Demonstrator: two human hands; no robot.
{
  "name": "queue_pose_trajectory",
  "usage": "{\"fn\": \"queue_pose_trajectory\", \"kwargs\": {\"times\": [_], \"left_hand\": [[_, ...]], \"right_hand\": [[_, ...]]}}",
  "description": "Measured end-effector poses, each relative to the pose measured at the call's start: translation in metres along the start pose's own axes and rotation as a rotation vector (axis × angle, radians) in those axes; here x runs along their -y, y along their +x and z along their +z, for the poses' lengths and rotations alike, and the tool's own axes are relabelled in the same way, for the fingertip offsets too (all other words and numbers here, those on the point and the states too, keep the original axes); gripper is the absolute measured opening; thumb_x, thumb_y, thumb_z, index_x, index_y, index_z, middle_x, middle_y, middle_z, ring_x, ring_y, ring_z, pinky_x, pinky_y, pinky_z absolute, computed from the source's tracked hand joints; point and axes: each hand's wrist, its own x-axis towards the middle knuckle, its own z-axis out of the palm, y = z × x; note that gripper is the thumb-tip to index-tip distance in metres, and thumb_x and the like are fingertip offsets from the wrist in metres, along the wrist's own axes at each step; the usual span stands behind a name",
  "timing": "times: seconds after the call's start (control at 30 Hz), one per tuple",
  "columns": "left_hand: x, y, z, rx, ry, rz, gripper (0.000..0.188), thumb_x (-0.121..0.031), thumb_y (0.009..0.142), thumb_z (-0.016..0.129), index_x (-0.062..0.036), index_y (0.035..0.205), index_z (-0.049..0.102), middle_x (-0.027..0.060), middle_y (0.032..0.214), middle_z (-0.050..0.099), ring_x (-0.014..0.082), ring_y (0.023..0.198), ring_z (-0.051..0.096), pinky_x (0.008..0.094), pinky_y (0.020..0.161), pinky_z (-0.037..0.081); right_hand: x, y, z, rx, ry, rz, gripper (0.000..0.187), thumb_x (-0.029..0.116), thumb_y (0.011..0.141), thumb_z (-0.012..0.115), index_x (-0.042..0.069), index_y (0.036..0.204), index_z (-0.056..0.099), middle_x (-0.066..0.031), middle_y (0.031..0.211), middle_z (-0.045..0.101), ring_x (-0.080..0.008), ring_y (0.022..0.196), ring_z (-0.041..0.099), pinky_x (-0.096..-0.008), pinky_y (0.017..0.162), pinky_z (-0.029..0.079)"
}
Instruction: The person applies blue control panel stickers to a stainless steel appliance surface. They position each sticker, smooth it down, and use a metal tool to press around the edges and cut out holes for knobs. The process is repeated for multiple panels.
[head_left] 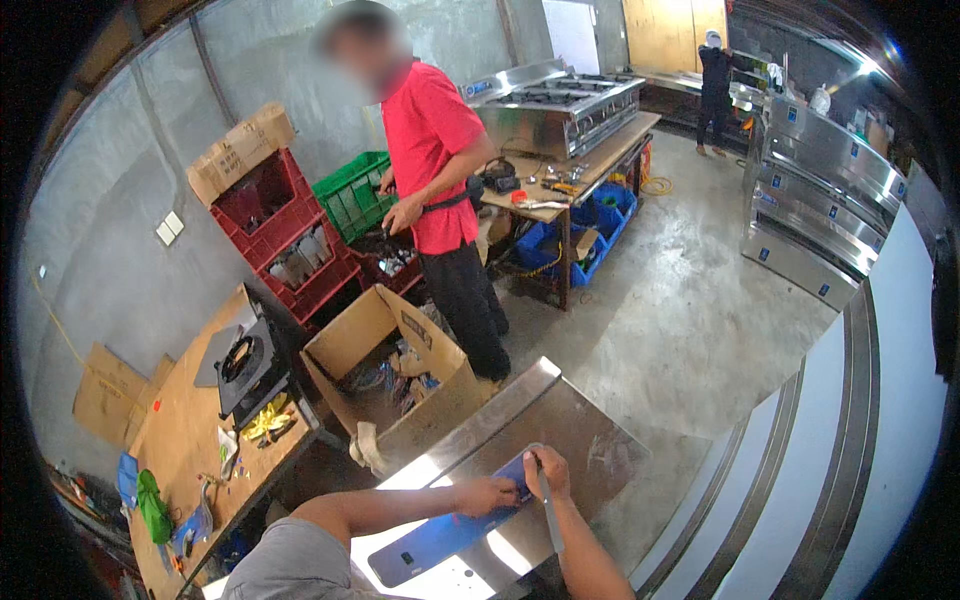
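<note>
A long blue panel [432, 545] with rounded ends and a dark rectangular mark near its near end lies slantwise across a shiny metal sheet [590, 425]. My left hand [485, 496] rests on the panel's far half, its fingers curled and pressed against it. At the panel's far end, my right hand [548, 473] is closed around a thin grey knife-like tool [553, 525], whose blade points back toward me along my forearm. The part inside my fist is hidden, and whether the tool touches the panel cannot be made out.
An open cardboard box [420, 405] of scraps stands beyond the sheet, near a person in red [432, 150]. Left is a wooden table [185, 440] with a black burner part [245, 365] and yellow gloves [268, 422]. Large pale panels [800, 450] stand at right.
</note>
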Motion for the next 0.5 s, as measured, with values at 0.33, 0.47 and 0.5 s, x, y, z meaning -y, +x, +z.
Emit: {"fn": "queue_pose_trajectory", "kwargs": {"times": [0.33,0.47,0.5], "left_hand": [[-0.017,-0.006,0.005,-0.255,0.066,-0.275,0.029,-0.017,0.086,0.061,-0.0079,0.113,0.063,0.0224,0.110,0.061,0.0408,0.107,0.061,0.0499,0.088,0.052],[-0.040,-0.001,0.000,-0.243,0.055,-0.594,0.025,-0.021,0.086,0.059,-0.0090,0.108,0.062,0.0216,0.093,0.066,0.0425,0.091,0.067,0.0516,0.077,0.054],[-0.045,0.000,0.002,-0.234,0.001,-0.666,0.027,-0.017,0.084,0.060,-0.0090,0.110,0.061,0.0191,0.089,0.068,0.0424,0.084,0.068,0.0525,0.072,0.054]], "right_hand": [[-0.003,0.002,0.003,-0.017,-0.026,-0.050,0.019,0.021,0.093,0.064,0.003,0.091,0.068,-0.0162,0.082,0.066,-0.0350,0.073,0.067,-0.0428,0.067,0.052],[-0.006,0.000,0.004,0.008,-0.077,-0.033,0.019,0.021,0.093,0.064,0.002,0.092,0.067,-0.0164,0.082,0.066,-0.0349,0.073,0.066,-0.0426,0.067,0.052],[-0.005,-0.001,0.004,0.005,-0.107,-0.029,0.019,0.021,0.093,0.064,0.002,0.093,0.067,-0.0165,0.082,0.066,-0.0346,0.073,0.066,-0.0423,0.066,0.052]]}}
